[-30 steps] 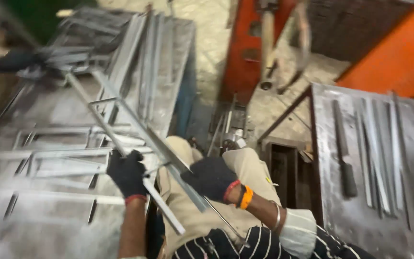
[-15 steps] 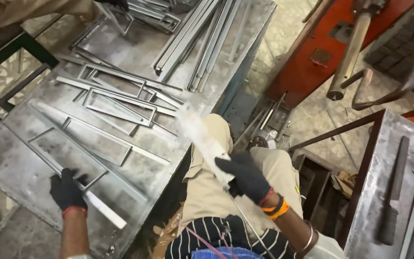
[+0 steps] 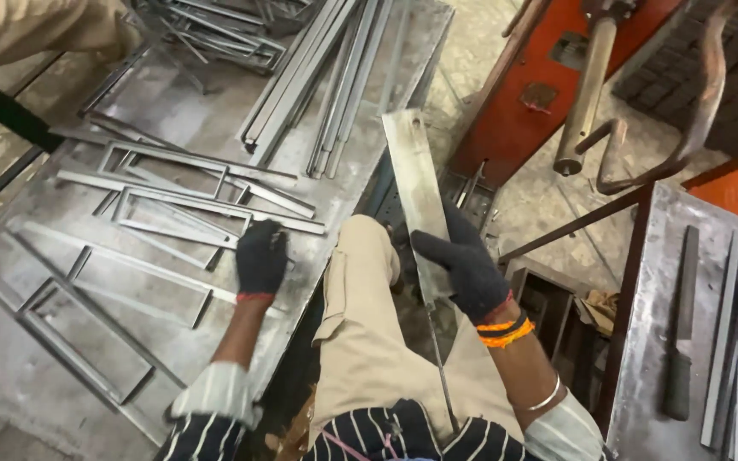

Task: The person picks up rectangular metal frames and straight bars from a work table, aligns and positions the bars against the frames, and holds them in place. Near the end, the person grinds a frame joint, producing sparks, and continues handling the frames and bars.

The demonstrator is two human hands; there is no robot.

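Trousers of tan cloth and striped sleeves fill the near edge, where the person sits between two steel surfaces. The right hand [image 3: 465, 266], in a dark knit glove with orange and black bands at the wrist, has its fingers wrapped shut around a flat metal strip [image 3: 416, 192]. The strip runs from beside the knee up and away over the gap, its far end reaching level with the edge of the worktop [image 3: 19, 376]; a thin edge of it continues down past the hand toward the lap. The left hand [image 3: 260, 256], gloved the same way, lies palm down on the worktop with fingers curled loosely and closed on nothing, its fingertips touching the end of a rectangular metal frame [image 3: 183, 218]. More welded frames lie flat around it, some overlapping. Farther along the worktop a bundle of long metal bars [image 3: 335, 77] lies lengthwise. To the right, a second steel table [image 3: 642, 341] carries a file [image 3: 682, 333] and several strips. Beyond the gap stands an orange machine [image 3: 531, 102] with a lever handle [image 3: 587, 94].
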